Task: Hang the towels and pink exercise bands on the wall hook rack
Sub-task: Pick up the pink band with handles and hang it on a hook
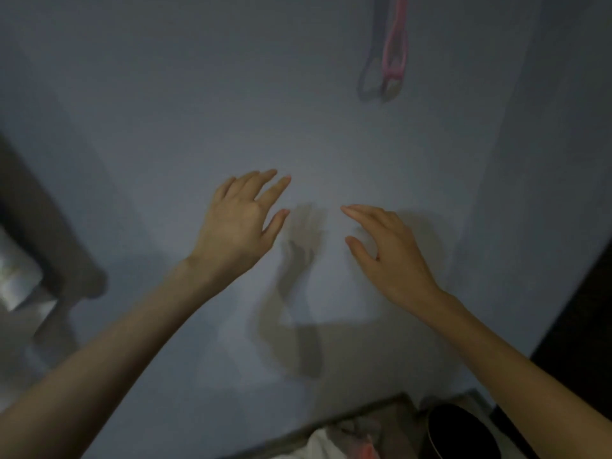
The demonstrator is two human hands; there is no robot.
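In the middle of the frame, two empty hands hover before the wall (165, 94).

The left hand (238, 220) and right hand (390, 253) both have loosely spread fingers and hold nothing. One pink band (394, 44) hangs at the upper right, its long axis vertical, above the right hand; the rack itself is out of view. What looks like a white towel (323, 445) and something pink (367, 450) lie at the bottom edge, below both hands and probably nearer the right, beside a dark round container (463, 432). No readable writing or brand shows.
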